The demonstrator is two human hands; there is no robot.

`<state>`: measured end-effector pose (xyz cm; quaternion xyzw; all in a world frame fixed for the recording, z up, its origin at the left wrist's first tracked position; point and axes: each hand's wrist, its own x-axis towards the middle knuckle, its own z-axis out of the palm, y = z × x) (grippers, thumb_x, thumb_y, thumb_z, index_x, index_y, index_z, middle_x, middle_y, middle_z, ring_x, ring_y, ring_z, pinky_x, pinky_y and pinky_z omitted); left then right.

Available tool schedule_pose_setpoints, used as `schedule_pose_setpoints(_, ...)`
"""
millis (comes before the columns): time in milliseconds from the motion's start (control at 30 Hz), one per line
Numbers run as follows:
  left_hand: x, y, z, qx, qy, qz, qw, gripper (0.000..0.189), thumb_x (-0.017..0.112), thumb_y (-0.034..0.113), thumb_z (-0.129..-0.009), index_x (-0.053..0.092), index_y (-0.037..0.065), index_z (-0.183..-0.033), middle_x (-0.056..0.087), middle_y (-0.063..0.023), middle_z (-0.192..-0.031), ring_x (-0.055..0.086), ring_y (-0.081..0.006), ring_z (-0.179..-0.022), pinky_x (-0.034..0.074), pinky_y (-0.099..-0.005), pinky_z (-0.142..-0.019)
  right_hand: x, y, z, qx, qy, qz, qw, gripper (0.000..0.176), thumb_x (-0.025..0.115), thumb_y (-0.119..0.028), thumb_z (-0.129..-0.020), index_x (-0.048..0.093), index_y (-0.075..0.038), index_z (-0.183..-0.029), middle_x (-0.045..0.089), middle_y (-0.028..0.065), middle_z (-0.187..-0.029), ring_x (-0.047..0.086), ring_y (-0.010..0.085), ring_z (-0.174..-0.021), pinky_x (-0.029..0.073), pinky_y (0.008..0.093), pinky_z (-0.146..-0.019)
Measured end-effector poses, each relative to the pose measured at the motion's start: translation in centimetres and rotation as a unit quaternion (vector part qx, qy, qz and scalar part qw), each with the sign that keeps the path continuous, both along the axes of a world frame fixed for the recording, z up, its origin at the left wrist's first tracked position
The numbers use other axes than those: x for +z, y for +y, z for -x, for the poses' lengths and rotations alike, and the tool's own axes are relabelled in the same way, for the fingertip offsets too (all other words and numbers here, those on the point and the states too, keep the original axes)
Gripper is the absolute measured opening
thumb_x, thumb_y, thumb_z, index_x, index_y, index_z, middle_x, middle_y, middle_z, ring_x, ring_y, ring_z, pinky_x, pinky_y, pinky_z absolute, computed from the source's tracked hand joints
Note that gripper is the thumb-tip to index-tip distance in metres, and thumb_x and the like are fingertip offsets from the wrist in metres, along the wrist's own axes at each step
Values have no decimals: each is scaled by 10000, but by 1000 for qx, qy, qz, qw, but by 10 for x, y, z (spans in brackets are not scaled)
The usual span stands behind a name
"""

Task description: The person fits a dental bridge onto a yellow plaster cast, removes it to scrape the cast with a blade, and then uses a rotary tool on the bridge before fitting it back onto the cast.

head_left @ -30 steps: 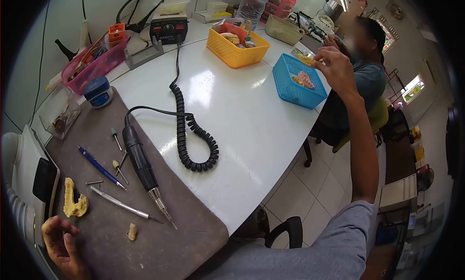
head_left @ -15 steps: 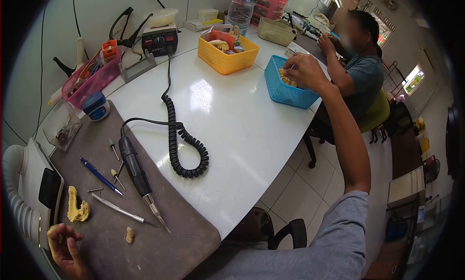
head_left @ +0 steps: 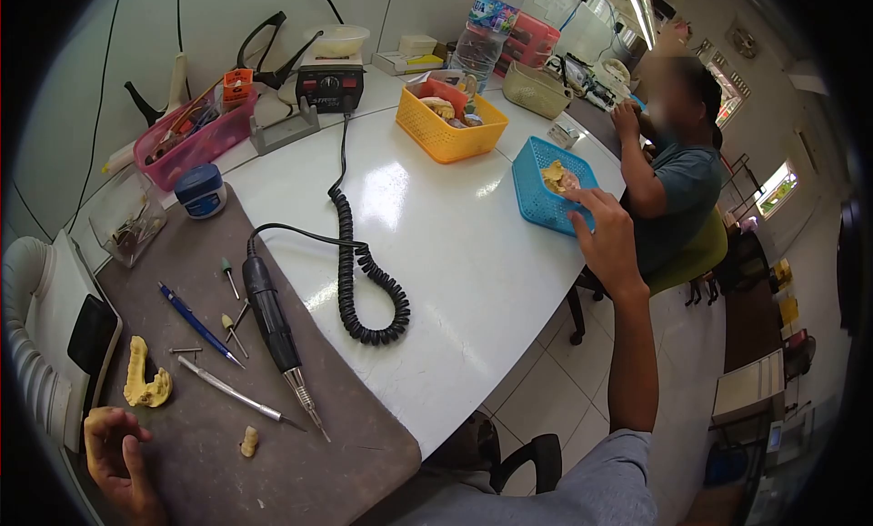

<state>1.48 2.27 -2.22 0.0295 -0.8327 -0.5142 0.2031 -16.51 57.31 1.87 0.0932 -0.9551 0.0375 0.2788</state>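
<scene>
The right hand (head_left: pixel 607 240) reaches far across the counter (head_left: pixel 455 253), fingers spread and flat, holding nothing. Its fingertips sit at the near rim of the blue basket (head_left: pixel 530 197); whether they touch it is unclear. The basket keeps pale casts (head_left: pixel 556 176) together near the counter's far edge, beside a seated person (head_left: pixel 677 176).

The left hand (head_left: pixel 114 449) rests half curled at the near corner of the grey mat (head_left: pixel 309 435), with nothing seen in it. Just beyond it lies a yellow cast (head_left: pixel 145 379). A handpiece (head_left: pixel 268 312), a pen (head_left: pixel 195 321) and small burs lie on the mat close at hand, probably to spare the counter.
</scene>
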Motion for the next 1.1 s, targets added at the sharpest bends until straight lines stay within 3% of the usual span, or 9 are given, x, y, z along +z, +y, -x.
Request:
schedule_pose_setpoints(367,0,2,-2,-19,19,17,999,176,536,99,-964,547,1,-1110,502,-64,-1046,517,-126,-891,447,-271,-820,-13,22,77,-10,32,27,999,177,721,-63,-841,725,-44,-1016,690,143,-1019,666,322,-967,522,415,-866)
schedule_pose_setpoints(500,-7,-10,-6,-29,14,27,999,276,599,129,-944,537,-9,-1175,519,-102,-1062,552,-157,-911,487,-300,-809,-19,19,93,-35,154,-66,985,285,718,-75,-844,683,-71,-1127,670,144,-1095,643,332,-1016,515,427,-874)
schedule_pose_setpoints(600,3,8,-6,-38,30,27,998,197,581,111,-972,556,-17,-1120,539,-102,-1042,561,-147,-888,489,-291,-814,-18,-4,87,3,165,-22,986,287,672,-94,-892,661,-61,-1177,660,165,-1132,633,355,-1046,506,420,-899)
schedule_pose_setpoints(667,11,12,-6,-71,30,19,997,196,575,29,-959,558,-30,-1145,554,-114,-1065,582,-159,-926,502,-298,-845,-18,-30,71,71,155,42,985,270,635,-79,-943,658,-28,-1207,685,135,-1156,653,263,-1071,500,356,-934)
schedule_pose_setpoints(800,12,9,-6,-104,19,26,994,218,578,-5,-944,563,-35,-1160,575,-104,-1030,597,-138,-893,508,-274,-824,-24,-82,19,178,95,147,968,214,573,-46,-994,672,-16,-1182,693,109,-1061,659,131,-825,524,242,-688)
schedule_pose_setpoints(867,14,4,-9,-114,-2,46,992,213,561,15,-957,542,-23,-1167,550,-101,-1024,572,-133,-869,495,-275,-810,-25,-118,-21,170,-22,234,957,201,551,-57,-1013,678,-2,-1157,677,84,-905,548,62,-611,409,190,-519)
schedule_pose_setpoints(967,6,5,-7,-150,-28,13,988,203,558,10,-953,549,-21,-1154,557,-94,-1016,572,-117,-851,496,-265,-771,-38,-149,-53,224,-29,232,946,207,542,-84,-1025,677,28,-1134,627,40,-748,437,45,-526,315,192,-474)
schedule_pose_setpoints(1033,6,6,-2,-176,-58,-26,982,142,570,19,-946,593,-26,-1079,586,-97,-989,579,-106,-813,496,-258,-719,-30,-174,-71,224,-45,245,942,228,559,-128,-1023,689,53,-1072,576,27,-654,477,64,-545,317,190,-485)
schedule_pose_setpoints(1100,13,1,4,-230,-77,35,969,127,600,12,-916,621,-20,-1037,604,-100,-964,587,-121,-778,498,-263,-682,-22,-198,-79,333,-52,173,926,229,610,-150,-995,702,60,-1000,592,49,-651,500,88,-551,313,192,-486)
